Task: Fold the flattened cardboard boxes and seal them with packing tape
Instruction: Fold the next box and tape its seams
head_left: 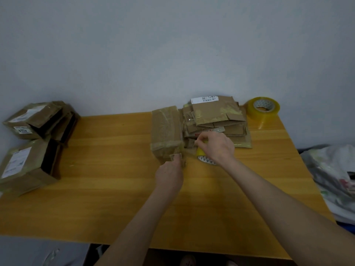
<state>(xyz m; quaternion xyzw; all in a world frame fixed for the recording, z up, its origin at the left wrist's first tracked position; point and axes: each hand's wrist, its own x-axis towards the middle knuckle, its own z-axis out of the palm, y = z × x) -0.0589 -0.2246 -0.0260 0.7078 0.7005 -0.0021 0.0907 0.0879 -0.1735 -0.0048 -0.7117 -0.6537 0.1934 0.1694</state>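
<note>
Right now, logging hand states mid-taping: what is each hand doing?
Left hand: pinching tape onto the box.
Right hand: closed on the tape roll.

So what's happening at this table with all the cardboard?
A person is taping up a folded cardboard box in the middle of the wooden table. The left hand presses on the box's near end, while the right hand holds a roll of tape beside it. Behind lies a stack of flattened boxes and a spare tape roll. Assembled boxes sit at the table's left edge.
</note>
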